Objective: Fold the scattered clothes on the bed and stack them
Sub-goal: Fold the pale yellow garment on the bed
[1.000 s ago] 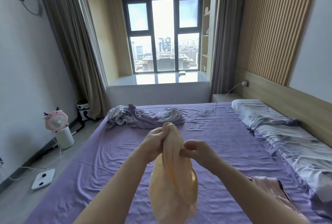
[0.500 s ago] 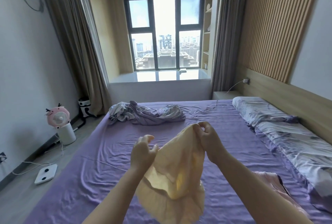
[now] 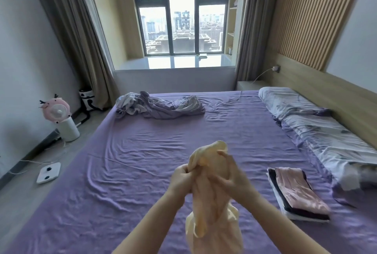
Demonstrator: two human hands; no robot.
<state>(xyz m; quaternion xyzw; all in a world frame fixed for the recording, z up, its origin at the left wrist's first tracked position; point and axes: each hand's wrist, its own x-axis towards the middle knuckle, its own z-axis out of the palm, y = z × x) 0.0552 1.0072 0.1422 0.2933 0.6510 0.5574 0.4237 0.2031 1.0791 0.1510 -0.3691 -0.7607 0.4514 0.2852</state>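
Note:
A pale yellow garment hangs bunched in front of me above the purple bed sheet. My left hand grips its upper left edge. My right hand holds the cloth from the right, fingers spread over it. To the right on the bed lies a folded stack with a pink garment on top of dark and white ones. A crumpled purple and grey pile of cloth lies at the far side of the bed.
Patterned pillows line the bed's right side by the wooden headboard. On the floor at left stand a pink fan on a white base and a white scale. Curtains and a window are beyond the bed.
My hands have come back together, bunching the yellow garment that was spread between them half a second ago. The view has tilted down, bringing the folded stack into sight.

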